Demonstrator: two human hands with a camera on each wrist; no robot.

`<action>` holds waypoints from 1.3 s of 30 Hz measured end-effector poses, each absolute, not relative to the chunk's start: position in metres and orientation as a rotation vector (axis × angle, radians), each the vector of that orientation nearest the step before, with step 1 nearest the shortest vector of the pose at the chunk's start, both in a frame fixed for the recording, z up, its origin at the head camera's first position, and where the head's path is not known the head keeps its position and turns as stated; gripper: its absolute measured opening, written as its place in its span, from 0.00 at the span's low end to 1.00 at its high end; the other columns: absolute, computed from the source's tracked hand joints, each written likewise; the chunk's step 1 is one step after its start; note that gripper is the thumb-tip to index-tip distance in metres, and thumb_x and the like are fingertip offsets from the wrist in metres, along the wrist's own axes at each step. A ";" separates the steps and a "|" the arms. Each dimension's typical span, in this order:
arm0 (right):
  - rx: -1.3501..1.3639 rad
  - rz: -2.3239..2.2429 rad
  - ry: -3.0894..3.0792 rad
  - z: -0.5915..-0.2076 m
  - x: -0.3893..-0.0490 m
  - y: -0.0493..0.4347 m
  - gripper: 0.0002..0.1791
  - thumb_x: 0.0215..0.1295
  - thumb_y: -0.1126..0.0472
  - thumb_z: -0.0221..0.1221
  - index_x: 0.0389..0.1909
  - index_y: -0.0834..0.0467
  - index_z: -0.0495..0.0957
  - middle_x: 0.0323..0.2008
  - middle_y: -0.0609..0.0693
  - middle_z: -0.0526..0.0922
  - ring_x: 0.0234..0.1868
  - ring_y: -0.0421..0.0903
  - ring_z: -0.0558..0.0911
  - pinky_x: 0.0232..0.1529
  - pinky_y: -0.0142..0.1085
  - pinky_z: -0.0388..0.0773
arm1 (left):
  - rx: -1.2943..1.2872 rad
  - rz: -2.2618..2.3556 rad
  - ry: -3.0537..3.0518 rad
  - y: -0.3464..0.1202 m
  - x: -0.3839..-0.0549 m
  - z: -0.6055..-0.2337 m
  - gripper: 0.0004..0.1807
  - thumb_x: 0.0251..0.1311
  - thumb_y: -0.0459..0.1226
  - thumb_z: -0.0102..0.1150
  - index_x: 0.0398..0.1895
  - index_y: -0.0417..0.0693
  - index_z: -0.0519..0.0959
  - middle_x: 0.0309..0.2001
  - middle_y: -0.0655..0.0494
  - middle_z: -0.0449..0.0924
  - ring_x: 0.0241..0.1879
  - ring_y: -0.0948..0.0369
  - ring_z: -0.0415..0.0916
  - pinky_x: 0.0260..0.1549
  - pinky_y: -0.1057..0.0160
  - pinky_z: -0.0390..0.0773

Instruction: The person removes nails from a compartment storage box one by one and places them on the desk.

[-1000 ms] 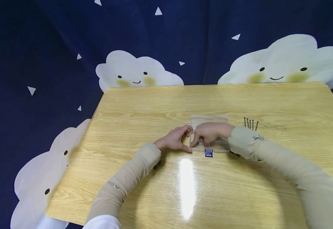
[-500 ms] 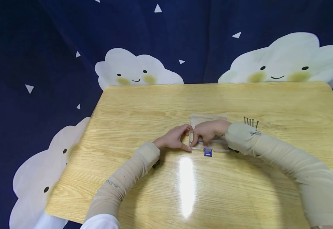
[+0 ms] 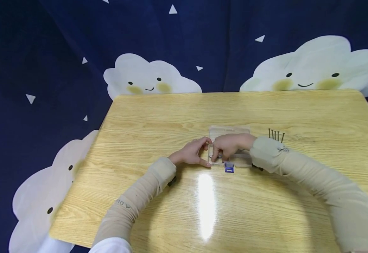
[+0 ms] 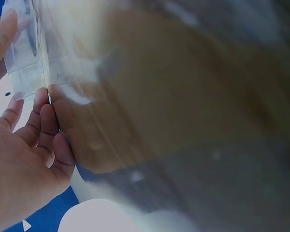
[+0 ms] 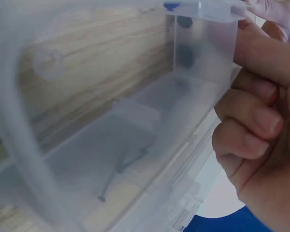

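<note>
A clear plastic box [image 3: 242,161] lies on the table with its transparent lid [image 3: 229,130] folded back and a blue latch [image 3: 229,168] at its front. My left hand [image 3: 191,152] curves round the box's left end, thumb at the front corner and fingertips farther back. Down in the front left compartment, my right hand [image 3: 229,144] has its index finger and thumb at either end of a thin shiny screw [image 3: 217,157]. The right wrist view shows its other fingers [image 5: 249,145] curled, with dark screws [image 5: 117,169] lying in the box.
Several dark screws [image 3: 276,135] lie in a row right of the box, beyond the right forearm. The wooden table [image 3: 158,116] reaches back to a dark blue curtain [image 3: 215,42] printed with clouds.
The right index finger and thumb stay in the compartment with only slight movement. The left hand keeps its place at the box's end, and the view shifts a little.
</note>
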State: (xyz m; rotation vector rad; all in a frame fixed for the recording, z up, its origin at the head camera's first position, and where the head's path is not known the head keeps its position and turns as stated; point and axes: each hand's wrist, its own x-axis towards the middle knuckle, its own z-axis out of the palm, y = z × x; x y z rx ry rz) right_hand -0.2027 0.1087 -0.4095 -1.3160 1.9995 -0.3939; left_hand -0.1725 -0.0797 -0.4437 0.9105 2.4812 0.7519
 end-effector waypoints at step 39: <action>-1.465 -0.344 2.042 -0.406 -0.199 0.112 0.25 0.40 0.75 0.66 0.44 0.58 0.81 0.32 0.49 0.83 0.16 0.33 0.63 0.19 0.27 0.65 | 0.903 0.751 2.484 -0.080 -0.173 -0.443 0.40 0.39 0.48 0.73 0.54 0.48 0.63 0.40 0.56 0.69 0.41 0.59 0.63 0.42 0.62 0.63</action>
